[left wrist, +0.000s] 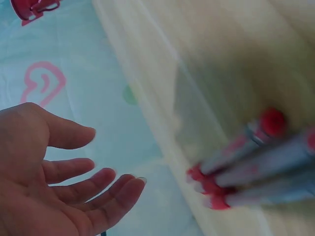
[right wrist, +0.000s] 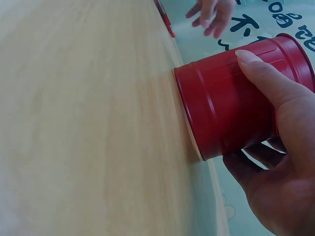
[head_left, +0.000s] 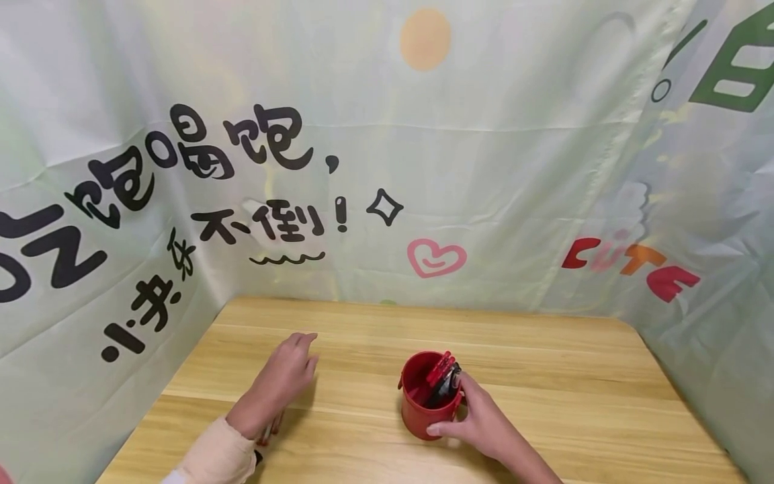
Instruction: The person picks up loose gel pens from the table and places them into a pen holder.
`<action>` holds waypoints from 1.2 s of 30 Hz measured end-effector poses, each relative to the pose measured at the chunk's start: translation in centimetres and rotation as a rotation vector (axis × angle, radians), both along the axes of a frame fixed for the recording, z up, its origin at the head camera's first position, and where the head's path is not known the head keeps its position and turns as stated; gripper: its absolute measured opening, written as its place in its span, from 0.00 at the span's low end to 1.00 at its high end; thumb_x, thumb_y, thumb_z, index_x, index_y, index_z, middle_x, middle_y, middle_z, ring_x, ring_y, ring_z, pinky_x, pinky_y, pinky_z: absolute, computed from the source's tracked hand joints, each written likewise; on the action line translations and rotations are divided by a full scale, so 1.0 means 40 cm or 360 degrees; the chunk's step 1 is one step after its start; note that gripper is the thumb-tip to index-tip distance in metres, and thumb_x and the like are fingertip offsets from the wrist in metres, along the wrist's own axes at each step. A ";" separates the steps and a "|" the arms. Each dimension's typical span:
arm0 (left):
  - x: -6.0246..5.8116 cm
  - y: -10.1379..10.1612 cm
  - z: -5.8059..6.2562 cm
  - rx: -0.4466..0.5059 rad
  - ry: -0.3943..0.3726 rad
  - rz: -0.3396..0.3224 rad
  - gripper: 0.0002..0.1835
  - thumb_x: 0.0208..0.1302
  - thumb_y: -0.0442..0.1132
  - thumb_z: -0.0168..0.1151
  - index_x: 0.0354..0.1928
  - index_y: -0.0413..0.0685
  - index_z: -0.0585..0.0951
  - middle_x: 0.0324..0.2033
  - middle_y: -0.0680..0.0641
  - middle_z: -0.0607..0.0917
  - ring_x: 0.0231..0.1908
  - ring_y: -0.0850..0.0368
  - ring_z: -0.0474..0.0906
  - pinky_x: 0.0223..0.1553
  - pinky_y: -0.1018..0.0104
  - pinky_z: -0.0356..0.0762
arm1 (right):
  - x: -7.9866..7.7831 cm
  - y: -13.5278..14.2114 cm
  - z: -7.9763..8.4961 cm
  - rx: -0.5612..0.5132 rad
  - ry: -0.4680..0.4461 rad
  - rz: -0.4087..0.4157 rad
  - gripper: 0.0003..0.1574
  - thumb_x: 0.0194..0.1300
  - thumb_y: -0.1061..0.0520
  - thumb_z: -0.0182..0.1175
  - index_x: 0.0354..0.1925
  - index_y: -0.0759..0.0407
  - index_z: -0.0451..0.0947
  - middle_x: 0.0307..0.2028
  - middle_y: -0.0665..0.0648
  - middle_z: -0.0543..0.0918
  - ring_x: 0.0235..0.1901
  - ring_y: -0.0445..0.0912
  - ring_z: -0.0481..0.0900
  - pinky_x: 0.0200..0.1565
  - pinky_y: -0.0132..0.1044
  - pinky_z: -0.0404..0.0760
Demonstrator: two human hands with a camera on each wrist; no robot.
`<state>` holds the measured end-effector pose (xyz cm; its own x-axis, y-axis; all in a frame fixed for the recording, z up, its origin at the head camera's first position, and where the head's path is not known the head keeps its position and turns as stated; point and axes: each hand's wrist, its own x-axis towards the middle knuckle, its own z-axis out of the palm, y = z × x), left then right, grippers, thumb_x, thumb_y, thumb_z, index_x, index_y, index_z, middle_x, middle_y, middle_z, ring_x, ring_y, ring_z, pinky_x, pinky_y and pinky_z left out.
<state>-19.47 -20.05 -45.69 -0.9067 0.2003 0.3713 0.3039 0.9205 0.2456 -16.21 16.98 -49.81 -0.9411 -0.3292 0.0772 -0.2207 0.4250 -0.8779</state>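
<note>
A round red metal bucket [head_left: 421, 422] stands upright on the table, and my right hand [head_left: 484, 418] grips it from the right side. In the right wrist view the thumb lies along the bucket's [right wrist: 231, 93] wall while the other fingers are partly hidden behind it. Several pens [head_left: 444, 368], red and black, lean inside against the rim nearest that hand. My left hand [head_left: 285, 368] is over the table's left part, fingers loosely bent and holding nothing. Below its wrist lie pens with red ends and pale barrels [left wrist: 261, 164], largely hidden by the forearm in the head view.
The wooden table [head_left: 544, 376] reaches back to a printed cloth [head_left: 508, 188] that hangs behind it and along both sides. Black lettering, a pink heart [head_left: 437, 258] and coloured letters are printed on the cloth. A pale sleeve [head_left: 219, 452] covers my left forearm.
</note>
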 end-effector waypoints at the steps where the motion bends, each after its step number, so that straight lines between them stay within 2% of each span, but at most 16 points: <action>1: 0.002 -0.007 -0.003 -0.0007 -0.0009 0.0015 0.22 0.63 0.31 0.70 0.58 0.30 0.80 0.50 0.32 0.85 0.47 0.40 0.85 0.46 0.51 0.87 | 0.000 0.000 0.000 0.0003 0.0010 0.0002 0.62 0.44 0.40 0.84 0.73 0.46 0.64 0.66 0.49 0.78 0.64 0.46 0.78 0.61 0.30 0.80; 5: 0.008 -0.034 -0.017 -0.0064 0.0017 0.0052 0.20 0.61 0.29 0.71 0.55 0.28 0.82 0.44 0.32 0.86 0.41 0.42 0.86 0.40 0.53 0.87 | 0.000 0.000 0.001 0.0016 0.0019 -0.0001 0.63 0.44 0.39 0.84 0.73 0.47 0.64 0.66 0.49 0.78 0.64 0.47 0.78 0.62 0.31 0.80; 8: 0.010 -0.050 -0.026 -0.0097 0.0089 0.0048 0.19 0.59 0.27 0.71 0.52 0.26 0.83 0.40 0.33 0.86 0.37 0.43 0.87 0.37 0.54 0.87 | -0.001 -0.001 0.003 0.0021 -0.0006 -0.0013 0.63 0.43 0.39 0.84 0.73 0.45 0.64 0.67 0.48 0.77 0.65 0.47 0.78 0.62 0.30 0.79; 11: 0.012 -0.062 -0.032 -0.0092 0.0098 0.0055 0.17 0.61 0.27 0.69 0.52 0.26 0.83 0.38 0.33 0.86 0.35 0.43 0.86 0.35 0.55 0.87 | -0.001 -0.001 0.004 0.0007 -0.0048 -0.0017 0.64 0.43 0.40 0.84 0.73 0.44 0.63 0.67 0.48 0.76 0.66 0.48 0.77 0.61 0.28 0.79; 19: 0.017 -0.087 -0.041 -0.0037 -0.0151 0.0157 0.16 0.64 0.27 0.64 0.53 0.26 0.82 0.39 0.33 0.86 0.36 0.43 0.86 0.35 0.51 0.87 | 0.000 -0.001 0.004 -0.0010 -0.0088 -0.0017 0.65 0.44 0.40 0.84 0.74 0.45 0.62 0.69 0.50 0.75 0.67 0.49 0.76 0.59 0.23 0.77; 26: 0.018 -0.095 -0.050 -0.0039 -0.0177 0.0186 0.14 0.63 0.27 0.64 0.49 0.26 0.84 0.34 0.35 0.85 0.30 0.49 0.83 0.30 0.54 0.86 | 0.000 -0.004 0.005 -0.0030 -0.0091 0.0001 0.64 0.44 0.41 0.84 0.74 0.44 0.62 0.69 0.49 0.75 0.67 0.48 0.76 0.59 0.24 0.78; 31: 0.017 -0.099 -0.054 -0.0055 -0.0237 0.0225 0.12 0.62 0.27 0.65 0.47 0.27 0.84 0.32 0.37 0.84 0.26 0.53 0.79 0.27 0.58 0.83 | -0.003 -0.006 0.007 -0.0038 -0.0089 0.0011 0.64 0.45 0.41 0.84 0.74 0.44 0.62 0.69 0.49 0.75 0.67 0.49 0.76 0.60 0.29 0.80; 36: 0.017 -0.104 -0.058 -0.0091 -0.0255 0.0225 0.13 0.57 0.23 0.64 0.46 0.27 0.83 0.30 0.38 0.82 0.26 0.53 0.77 0.25 0.59 0.81 | -0.003 -0.006 0.007 -0.0039 -0.0090 0.0010 0.64 0.45 0.41 0.84 0.74 0.43 0.62 0.69 0.49 0.75 0.67 0.49 0.76 0.61 0.30 0.80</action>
<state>-18.80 -24.23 -47.99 -0.9737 0.0835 0.2120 0.1320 0.9650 0.2265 -16.33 16.73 -49.54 -0.9420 -0.3339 0.0321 -0.1732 0.4020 -0.8991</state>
